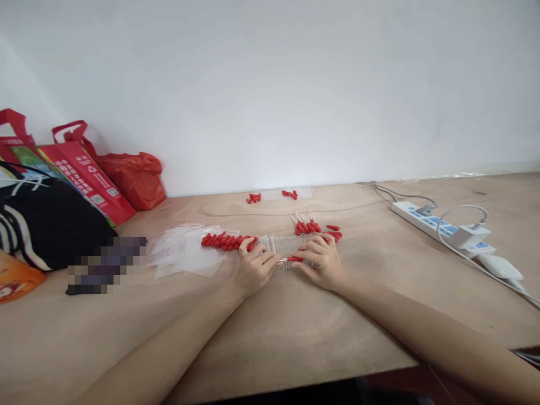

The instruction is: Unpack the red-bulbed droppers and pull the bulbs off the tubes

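Between my two hands is a dropper with a thin clear tube and a red rubber bulb [296, 259]. My left hand [256, 269] pinches the tube end, and my right hand [323, 263] has its fingers closed about the bulb end. Beneath and behind my hands lies a row of clear tubes [276, 244], partly hidden by my fingers. Against my left fingers rests a line of red bulbs [225, 241]. Past my right hand, several droppers with red bulbs [307, 226] lie with their tubes pointing away, and a few more red bulbs [333, 228] sit beside them.
Clear plastic bags [181, 253] lie spread at the left. Farther back is another bag with tubes [274, 194] and red bulbs. A white power strip [430, 222] with plugs and cables stands right. Red shopping bags [88, 174] and a black bag [54, 225] fill the left side.
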### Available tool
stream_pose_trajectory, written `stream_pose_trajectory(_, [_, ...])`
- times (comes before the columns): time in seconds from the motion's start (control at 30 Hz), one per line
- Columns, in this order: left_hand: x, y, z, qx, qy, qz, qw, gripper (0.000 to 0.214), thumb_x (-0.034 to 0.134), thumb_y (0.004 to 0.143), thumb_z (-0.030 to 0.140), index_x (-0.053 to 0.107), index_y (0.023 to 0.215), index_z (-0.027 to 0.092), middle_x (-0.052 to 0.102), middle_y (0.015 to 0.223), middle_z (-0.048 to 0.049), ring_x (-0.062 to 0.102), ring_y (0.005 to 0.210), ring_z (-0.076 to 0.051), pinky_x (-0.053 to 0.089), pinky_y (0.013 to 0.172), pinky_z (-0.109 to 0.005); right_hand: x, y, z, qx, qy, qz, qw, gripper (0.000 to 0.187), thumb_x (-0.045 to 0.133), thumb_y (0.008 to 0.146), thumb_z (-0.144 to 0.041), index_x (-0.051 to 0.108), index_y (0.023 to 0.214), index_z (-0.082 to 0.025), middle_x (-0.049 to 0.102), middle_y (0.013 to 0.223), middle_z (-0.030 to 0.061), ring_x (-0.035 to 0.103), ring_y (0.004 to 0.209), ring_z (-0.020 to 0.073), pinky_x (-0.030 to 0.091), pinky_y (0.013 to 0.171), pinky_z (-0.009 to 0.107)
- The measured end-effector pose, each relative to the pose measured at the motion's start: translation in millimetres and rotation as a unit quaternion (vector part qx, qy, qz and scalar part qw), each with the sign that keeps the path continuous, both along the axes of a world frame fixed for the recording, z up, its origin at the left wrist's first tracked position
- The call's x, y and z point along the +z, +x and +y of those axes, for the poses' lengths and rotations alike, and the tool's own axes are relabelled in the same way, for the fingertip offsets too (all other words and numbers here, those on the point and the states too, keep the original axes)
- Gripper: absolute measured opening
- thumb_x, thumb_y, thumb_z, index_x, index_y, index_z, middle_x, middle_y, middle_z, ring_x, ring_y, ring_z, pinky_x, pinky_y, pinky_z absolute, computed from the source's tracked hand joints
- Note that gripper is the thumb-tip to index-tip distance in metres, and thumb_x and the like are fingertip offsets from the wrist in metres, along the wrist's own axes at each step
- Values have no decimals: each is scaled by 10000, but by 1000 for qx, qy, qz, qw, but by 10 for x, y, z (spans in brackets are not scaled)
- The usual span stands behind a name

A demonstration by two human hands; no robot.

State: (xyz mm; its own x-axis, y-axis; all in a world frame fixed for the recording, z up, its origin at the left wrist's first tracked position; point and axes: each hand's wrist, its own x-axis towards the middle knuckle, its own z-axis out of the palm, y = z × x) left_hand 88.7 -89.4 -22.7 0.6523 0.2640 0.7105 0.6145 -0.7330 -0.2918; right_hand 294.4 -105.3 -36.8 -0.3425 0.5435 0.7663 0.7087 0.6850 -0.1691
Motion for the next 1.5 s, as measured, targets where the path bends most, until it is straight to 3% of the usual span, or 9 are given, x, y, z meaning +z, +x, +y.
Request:
stream_pose_trajectory(0.23, [28,4,-41,-34,-6,-10,999,126,516,811,203,579,702,193,574,540,54,510,641,-111,255,798,-380,-16,-16,-27,-3,14,-72,997,168,508,809,-317,640,753,-229,598,645,-12,464,727,129,193,884,407])
stream_pose_trajectory(0.67, [65,-26,-98,-35,-39,-23,998,158,488,824,212,590,703,209,587,530,55,526,624,-108,251,771,-370,63,33,-112,39,-17,-92,995,164,441,803,-247,573,712,-216,581,663,-23,487,779,137,155,938,419])
stream_pose_trajectory(0.8, [71,-212,-50,20,-29,-62,997,158,495,812,199,589,685,202,599,559,43,518,598,-104,284,745,-349,31,203,-73,-38,-17,-31,999,228,438,795,-264,526,595,-199,544,594,-13,491,727,142,221,897,392])
stream_pose_trajectory(0.9, [37,-304,3,43,-44,-67,996,154,476,829,217,599,742,186,587,588,19,500,566,-103,331,633,-291,16,310,-3,-81,-32,10,996,214,422,830,-300,581,715,-213,599,684,-5,511,751,140,225,887,372])
stream_pose_trajectory(1.07, [-42,-191,67,42,-85,-75,993,258,368,854,148,554,1031,127,569,786,-58,538,698,-119,429,645,-235,36,481,217,-197,-67,46,977,247,394,843,-325,624,897,-252,628,791,26,520,807,168,240,836,367])
stream_pose_trajectory(1.17, [-55,-63,109,23,-79,-92,992,309,346,834,93,519,1089,114,537,824,-68,541,736,-115,459,691,-224,44,663,354,-271,-109,89,952,244,431,798,-334,625,913,-241,627,868,50,515,836,195,235,821,391])
stream_pose_trajectory(1.37, [-59,136,187,-3,-30,-110,993,259,403,817,100,512,1041,167,583,757,-31,559,721,-135,478,702,-251,31,868,466,-297,-199,127,925,218,514,715,-423,631,748,-243,648,764,17,512,844,216,222,829,419])
stream_pose_trajectory(1.5, [-71,172,193,-25,-55,-75,995,242,388,801,89,534,978,165,604,741,-31,571,728,-143,488,687,-261,17,883,485,-304,-219,98,922,229,492,730,-427,653,745,-265,651,757,21,508,855,225,237,809,419])
